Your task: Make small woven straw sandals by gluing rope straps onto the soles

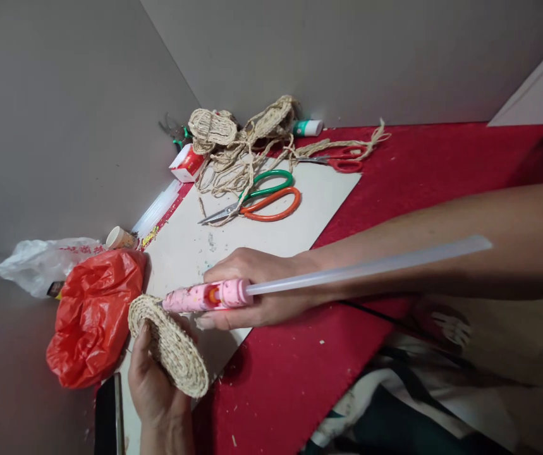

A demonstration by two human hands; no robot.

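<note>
My left hand (155, 392) is closed around a coiled oval mat of braided straw rope (169, 344), held tilted on edge above the board. My right hand (252, 284) grips a pink hot glue gun (207, 296). Its nozzle touches the upper edge of the mat. A long clear glue stick (370, 268) juts out of the back of the gun toward the right, along my forearm.
A pale board (262, 234) lies on a red cloth (394, 177). On the board are green and orange scissors (264, 199); behind them lie straw rope coils (237, 139), red scissors (344, 161), a small box (186, 163) and a glue bottle (308, 127). A red plastic bag (93, 316), a white bag (43, 262) and spare glue sticks (157, 208) lie at left.
</note>
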